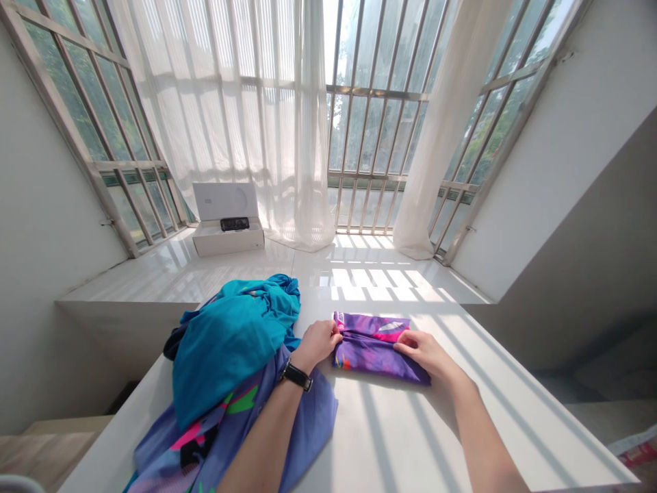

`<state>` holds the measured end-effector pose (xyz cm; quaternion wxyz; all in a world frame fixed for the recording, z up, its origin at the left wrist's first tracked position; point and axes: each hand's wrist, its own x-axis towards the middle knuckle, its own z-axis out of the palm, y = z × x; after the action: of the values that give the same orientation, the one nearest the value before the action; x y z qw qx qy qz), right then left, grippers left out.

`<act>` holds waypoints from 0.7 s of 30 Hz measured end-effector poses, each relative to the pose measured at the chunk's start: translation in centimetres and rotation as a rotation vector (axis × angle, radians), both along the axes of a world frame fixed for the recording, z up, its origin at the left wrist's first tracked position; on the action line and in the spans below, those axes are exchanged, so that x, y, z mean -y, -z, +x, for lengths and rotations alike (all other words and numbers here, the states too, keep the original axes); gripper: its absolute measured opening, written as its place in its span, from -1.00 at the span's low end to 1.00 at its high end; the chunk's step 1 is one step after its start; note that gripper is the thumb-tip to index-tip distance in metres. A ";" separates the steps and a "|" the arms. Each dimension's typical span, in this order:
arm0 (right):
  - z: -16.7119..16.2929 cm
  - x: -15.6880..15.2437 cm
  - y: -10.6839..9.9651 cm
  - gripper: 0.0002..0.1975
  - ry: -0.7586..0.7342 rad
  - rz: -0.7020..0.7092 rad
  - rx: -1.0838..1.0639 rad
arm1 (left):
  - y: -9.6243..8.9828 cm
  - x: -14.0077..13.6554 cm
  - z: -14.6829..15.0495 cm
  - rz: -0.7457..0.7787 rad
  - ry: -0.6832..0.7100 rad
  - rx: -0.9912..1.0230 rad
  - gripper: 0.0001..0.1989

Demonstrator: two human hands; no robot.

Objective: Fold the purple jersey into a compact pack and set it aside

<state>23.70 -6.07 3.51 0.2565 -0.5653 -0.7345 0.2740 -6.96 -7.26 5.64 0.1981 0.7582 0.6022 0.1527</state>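
A purple garment with pink and white print lies folded into a compact rectangle on the white table. At its left edge, my left hand pinches the fabric, fingers closed; a black watch is on that wrist. My right hand grips the cloth near the right edge, thumb and fingers pressed together on it. A crease runs through the fabric between both hands. To the left, partly behind my left forearm, is a loose heap of clothes: a teal garment on top of a lavender patterned garment.
An open white box with a black device stands on the window ledge beyond the table. Sheer white curtains hang before barred windows. Walls rise on both sides.
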 end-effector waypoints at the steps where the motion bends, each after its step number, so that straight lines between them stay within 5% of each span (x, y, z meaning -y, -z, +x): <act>1: 0.0 0.0 0.0 -0.64 0.000 0.005 0.004 | 0.1 0.0 0.0 0.000 -0.005 -0.001 -0.82; 21: 0.6 -0.3 0.7 -0.66 0.010 -0.026 0.013 | 0.9 -0.1 -0.1 0.032 0.005 0.008 -0.86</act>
<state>24.30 -5.73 2.84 0.2459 -0.5738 -0.7299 0.2785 -7.05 -7.16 4.77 0.1889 0.7620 0.5971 0.1649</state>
